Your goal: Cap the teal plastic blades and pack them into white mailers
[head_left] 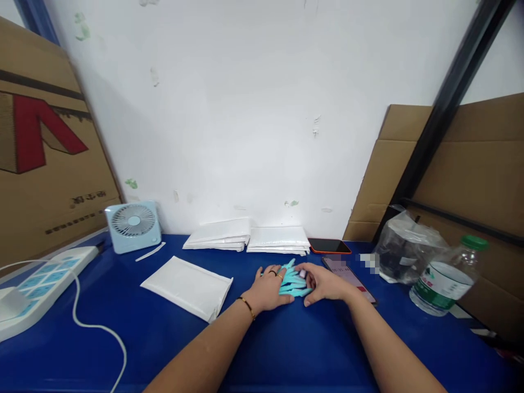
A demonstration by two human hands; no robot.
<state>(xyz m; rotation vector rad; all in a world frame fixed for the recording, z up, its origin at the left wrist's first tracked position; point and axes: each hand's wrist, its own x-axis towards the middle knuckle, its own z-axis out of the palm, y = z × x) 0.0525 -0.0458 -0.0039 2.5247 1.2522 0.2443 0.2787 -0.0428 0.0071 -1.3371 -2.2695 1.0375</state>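
Note:
A small heap of teal strips (292, 282) lies on the blue tabletop in front of me; I cannot make out exactly what they are. Over the heap's left side rests my left hand (268, 286), open, its fingers stretched out and partly covering the strips. My right hand (327, 282) curves around the right side, thumb and forefinger apart. A small whitish piece (302, 274) shows by its fingertips; whether it is gripped is unclear. To the left lies a white padded envelope (188, 286).
Two stacks of white envelopes (278, 238) lie against the wall. A phone (329, 246) and another phone (360, 284) are on the right, near a green-capped bottle (446, 281) and a bagged dark item (403, 248). A fan (134, 226) and power strip (49, 281) stand left.

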